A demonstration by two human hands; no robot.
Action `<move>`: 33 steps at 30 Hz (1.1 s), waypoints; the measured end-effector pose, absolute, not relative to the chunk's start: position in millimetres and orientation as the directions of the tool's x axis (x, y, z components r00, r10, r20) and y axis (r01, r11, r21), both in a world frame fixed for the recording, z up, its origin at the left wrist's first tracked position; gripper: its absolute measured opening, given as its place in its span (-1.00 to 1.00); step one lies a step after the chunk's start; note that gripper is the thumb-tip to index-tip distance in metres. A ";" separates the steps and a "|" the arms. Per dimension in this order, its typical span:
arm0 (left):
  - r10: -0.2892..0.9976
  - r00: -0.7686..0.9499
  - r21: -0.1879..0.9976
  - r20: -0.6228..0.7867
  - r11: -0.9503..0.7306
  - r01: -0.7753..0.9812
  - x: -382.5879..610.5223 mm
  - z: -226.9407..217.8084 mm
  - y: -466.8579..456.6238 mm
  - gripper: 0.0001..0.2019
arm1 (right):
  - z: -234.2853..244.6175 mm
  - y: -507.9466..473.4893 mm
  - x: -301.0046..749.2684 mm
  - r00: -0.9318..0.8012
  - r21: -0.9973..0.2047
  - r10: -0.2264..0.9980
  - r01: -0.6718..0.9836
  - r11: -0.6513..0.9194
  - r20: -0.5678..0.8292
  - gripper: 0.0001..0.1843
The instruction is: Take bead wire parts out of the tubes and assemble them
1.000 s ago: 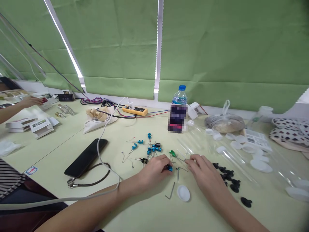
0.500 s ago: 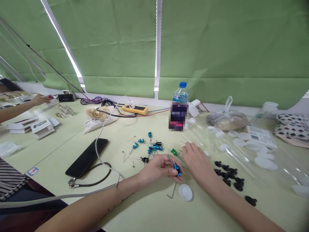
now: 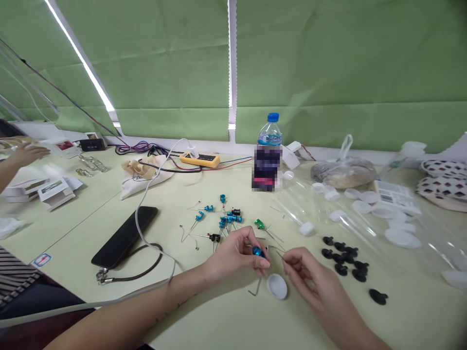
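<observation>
My left hand [image 3: 242, 253] pinches a small blue metal fitting [image 3: 258, 252] between thumb and fingers. My right hand [image 3: 310, 274] is closed, its fingertips on a thin bent hex key [image 3: 278, 253] that points toward the blue fitting. Whether the key's tip touches the fitting, I cannot tell. Below my hands lie another L-shaped hex key [image 3: 257, 288] and a round white cap [image 3: 277, 287]. Just beyond my left hand is a cluster of blue and black fittings [image 3: 229, 218] with thin metal rods. A green fitting [image 3: 259, 224] rests near more thin rods.
Black knobbed parts [image 3: 341, 269] sit right of my right hand, near clear tubes [image 3: 359, 236] and white caps [image 3: 401, 238]. A bottle [image 3: 269, 131] stands behind. On the left are a phone [image 3: 124, 236], a white cable [image 3: 136, 218] and another person's hand [image 3: 29, 154].
My right hand has drawn back toward me from the loose rods and now holds a hex key near the blue fitting. The left hand keeps its hold. The view has shifted slightly.
</observation>
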State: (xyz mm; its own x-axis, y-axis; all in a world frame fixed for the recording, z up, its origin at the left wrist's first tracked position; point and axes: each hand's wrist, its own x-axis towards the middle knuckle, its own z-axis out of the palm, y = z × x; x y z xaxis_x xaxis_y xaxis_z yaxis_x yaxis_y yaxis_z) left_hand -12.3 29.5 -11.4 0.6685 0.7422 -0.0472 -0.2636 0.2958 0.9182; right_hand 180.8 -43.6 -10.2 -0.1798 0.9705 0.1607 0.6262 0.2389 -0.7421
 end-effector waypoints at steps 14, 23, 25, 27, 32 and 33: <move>0.736 0.664 0.953 -0.131 0.279 -0.121 -18.0 -6.4 31.1 -0.71 | -27.3 -37.0 185.0 -0.164 -0.864 0.934 0.355 0.357 0.319 -0.68; 0.727 0.660 0.912 -0.190 0.380 -0.155 -15.1 -11.3 30.8 -0.75 | -25.5 -42.7 181.4 0.015 -0.919 0.971 0.327 0.220 0.237 -0.87; 0.725 0.659 0.903 -0.201 0.398 -0.162 -13.8 -12.5 29.2 -0.71 | -24.6 -44.6 180.6 -0.027 -0.897 0.956 0.337 0.285 0.294 -0.87; 0.722 0.661 0.899 -0.204 0.405 -0.164 -12.8 -12.5 27.9 -0.68 | -23.6 -45.9 179.9 -0.063 -0.859 0.937 0.383 0.341 0.344 -0.85; 0.715 0.660 0.891 -0.231 0.429 -0.152 -11.6 -8.4 25.5 -0.64 | -23.2 -46.0 180.1 -0.070 -0.754 0.909 0.533 0.383 0.412 -0.90; 0.715 0.659 0.891 -0.233 0.428 -0.149 -11.5 -7.4 25.2 -0.64 | -23.4 -45.6 180.3 -0.071 -0.752 0.911 0.540 0.378 0.407 -0.91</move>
State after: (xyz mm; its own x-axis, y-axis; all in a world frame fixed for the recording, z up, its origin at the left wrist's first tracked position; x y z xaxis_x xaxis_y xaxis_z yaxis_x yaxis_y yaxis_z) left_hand -11.5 25.2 -7.4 0.6590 0.7152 -0.2330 -0.1492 0.4278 0.8915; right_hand 180.3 -45.6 -23.4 -0.0706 0.9107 0.4069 0.5399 0.3779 -0.7521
